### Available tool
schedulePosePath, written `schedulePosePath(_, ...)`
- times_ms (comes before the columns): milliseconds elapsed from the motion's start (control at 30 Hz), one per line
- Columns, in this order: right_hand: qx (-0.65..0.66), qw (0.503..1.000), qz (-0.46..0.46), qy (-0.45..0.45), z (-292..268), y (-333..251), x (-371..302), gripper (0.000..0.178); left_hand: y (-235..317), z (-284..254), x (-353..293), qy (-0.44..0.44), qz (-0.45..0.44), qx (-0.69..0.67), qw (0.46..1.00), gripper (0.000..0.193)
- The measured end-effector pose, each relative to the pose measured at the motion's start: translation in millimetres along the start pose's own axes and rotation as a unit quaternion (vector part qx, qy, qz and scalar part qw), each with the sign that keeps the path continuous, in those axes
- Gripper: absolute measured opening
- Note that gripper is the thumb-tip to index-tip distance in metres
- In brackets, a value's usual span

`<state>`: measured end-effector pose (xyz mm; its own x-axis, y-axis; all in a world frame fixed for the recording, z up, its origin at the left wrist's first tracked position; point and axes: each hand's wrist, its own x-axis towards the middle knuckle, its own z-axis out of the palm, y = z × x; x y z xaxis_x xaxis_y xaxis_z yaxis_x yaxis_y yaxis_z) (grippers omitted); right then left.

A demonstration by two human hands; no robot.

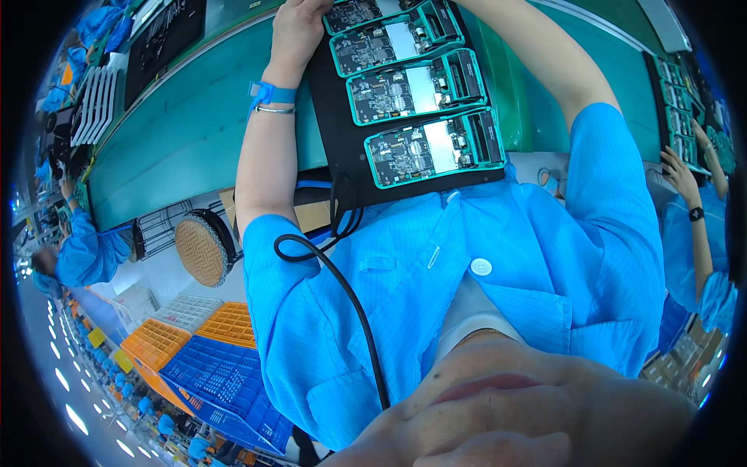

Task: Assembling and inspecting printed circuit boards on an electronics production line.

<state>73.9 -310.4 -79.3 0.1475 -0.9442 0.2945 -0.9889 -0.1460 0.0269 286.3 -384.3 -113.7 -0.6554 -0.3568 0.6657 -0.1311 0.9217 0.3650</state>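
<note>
Several teal-framed electronic devices (412, 91) lie open in a row on a black tray (342, 148), close against my body. Green circuit boards and silver plates show inside them. My left hand (305, 11) is at the top edge of the view, beside the farthest device (362, 14). Its fingertips are cut off, so I cannot make out its grip. Around that wrist sit a blue strap (272, 95) and a thin bangle. The right forearm (529, 35) reaches past the far end of the row, and its hand lies outside the view.
The tray rests by a green worktable (194, 132). A black cable (342, 280) loops near my left sleeve. A round woven stool (201, 247), orange crates (153, 342) and blue crates (226, 381) stand at left. Co-workers sit on both sides; one's hand (682, 177) is near similar devices.
</note>
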Motion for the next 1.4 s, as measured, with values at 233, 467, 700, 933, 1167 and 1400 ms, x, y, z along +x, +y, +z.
schedulePosePath(233, 0.009, 1.0, -0.009, -0.007, -1, -1, 2, 0.03, -3, 1, 0, 0.004, 0.016, 0.016, 1.0, 0.01)
schedulePosePath(467, -0.002, 1.0, -0.023, -0.003, 0, -1, 1, 0.028, -2, 1, 1, 0.0, 0.011, 0.009, 1.0, 0.011)
schedulePosePath(700, -0.031, 0.999, -0.041, 0.006, -1, -3, 0, 0.028, -1, 0, 0, 0.002, 0.007, 0.004, 1.0, 0.01)
schedulePosePath(933, -0.018, 0.999, -0.037, -0.009, -3, -1, 0, 0.028, -3, 2, 0, -0.001, 0.0, -0.004, 1.0, 0.009)
schedulePosePath(1167, -0.014, 0.999, -0.04, -0.007, -4, -1, 0, 0.028, -8, 1, 2, -0.025, 0.023, -0.007, 0.999, 0.007)
schedulePosePath(1400, -0.002, 0.999, -0.041, -0.005, -4, 2, -3, 0.026, -25, 2, 9, -0.075, 0.096, -0.006, 0.992, 0.004)
